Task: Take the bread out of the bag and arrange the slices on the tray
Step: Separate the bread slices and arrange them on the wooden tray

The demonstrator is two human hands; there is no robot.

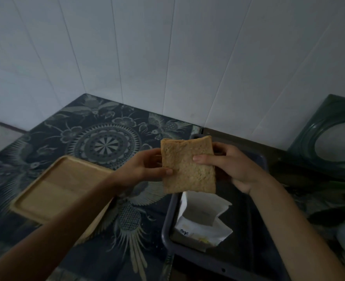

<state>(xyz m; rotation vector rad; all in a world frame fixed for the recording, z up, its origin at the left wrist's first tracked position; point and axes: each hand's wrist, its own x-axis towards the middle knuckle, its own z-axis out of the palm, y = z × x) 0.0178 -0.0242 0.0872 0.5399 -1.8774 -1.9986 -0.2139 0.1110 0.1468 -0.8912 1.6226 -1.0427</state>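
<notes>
Brown bread slices (pixel 185 171), stacked together, are held upright in the air between both hands. My left hand (pixel 145 166) grips their left edge, thumb on the front face. My right hand (pixel 228 166) grips the right edge, thumb across the front. Below them the white bread bag (pixel 202 222) lies open and crumpled inside a dark tray (pixel 187 254). A light wooden tray (pixel 52 191) lies bare on the patterned cloth at the left, partly covered by my left forearm.
A dark cloth with a pale floral pattern (pixel 104 142) covers the table. White panelled walls meet in a corner behind it. A green square object with a round opening (pixel 333 136) stands at the right, with dim dark items below it.
</notes>
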